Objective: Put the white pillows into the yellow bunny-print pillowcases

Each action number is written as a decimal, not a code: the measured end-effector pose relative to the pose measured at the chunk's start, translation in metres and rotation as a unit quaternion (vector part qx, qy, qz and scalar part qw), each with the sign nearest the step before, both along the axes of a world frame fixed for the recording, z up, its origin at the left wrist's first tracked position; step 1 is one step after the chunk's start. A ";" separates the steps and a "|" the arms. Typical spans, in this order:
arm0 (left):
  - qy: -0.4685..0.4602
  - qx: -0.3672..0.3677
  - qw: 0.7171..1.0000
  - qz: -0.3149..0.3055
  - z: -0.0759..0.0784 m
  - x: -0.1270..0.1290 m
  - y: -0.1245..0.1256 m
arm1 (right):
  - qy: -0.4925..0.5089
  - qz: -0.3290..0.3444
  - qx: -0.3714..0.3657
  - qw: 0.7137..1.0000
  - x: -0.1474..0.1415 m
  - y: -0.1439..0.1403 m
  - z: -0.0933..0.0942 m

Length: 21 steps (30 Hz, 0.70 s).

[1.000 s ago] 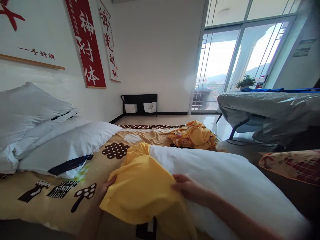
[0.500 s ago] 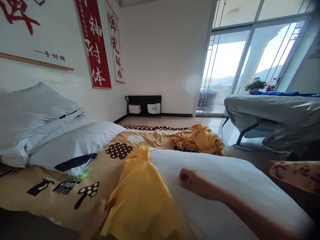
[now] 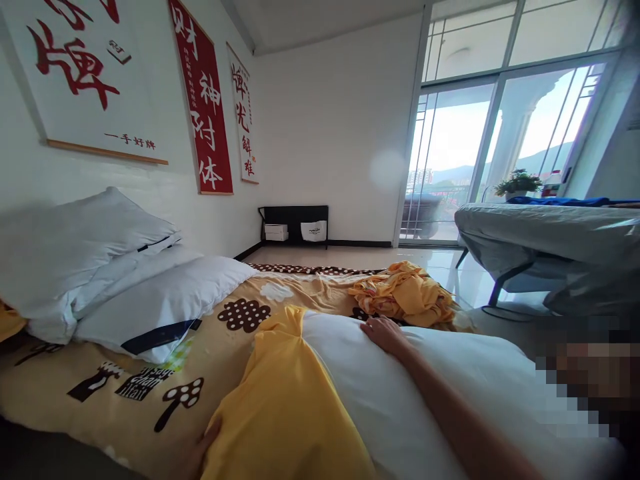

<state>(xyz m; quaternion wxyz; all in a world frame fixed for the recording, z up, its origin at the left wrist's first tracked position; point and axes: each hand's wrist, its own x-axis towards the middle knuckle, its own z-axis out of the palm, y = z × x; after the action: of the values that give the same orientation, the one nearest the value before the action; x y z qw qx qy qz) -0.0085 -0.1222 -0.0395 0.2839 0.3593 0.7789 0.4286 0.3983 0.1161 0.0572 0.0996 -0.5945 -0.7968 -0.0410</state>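
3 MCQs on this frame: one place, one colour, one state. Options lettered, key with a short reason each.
1. Where does the right hand rest?
A. on the far edge of the white pillow
B. on the floor
C. on a wall scroll

2. What colour is the pillowcase partly over that pillow?
A. blue
B. yellow
C. black

3. How is the left hand?
A. raised in the air
B. on the stacked pillows
C. at the pillowcase's near edge

A: palm lies on the pillow's far edge.
B: the cloth is plain yellow.
C: fingers touch its lower left edge.
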 end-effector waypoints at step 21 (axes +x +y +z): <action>0.142 0.103 0.954 -0.241 0.087 0.016 0.048 | -0.043 -0.007 -0.002 0.999 -0.004 -0.010 0.005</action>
<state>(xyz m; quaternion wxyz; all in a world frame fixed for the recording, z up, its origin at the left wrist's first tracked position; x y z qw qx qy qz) 0.0073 -0.0741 0.0475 0.2269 0.6209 0.6526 0.3702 0.3941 0.1064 0.0621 0.0639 -0.5977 -0.7966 -0.0649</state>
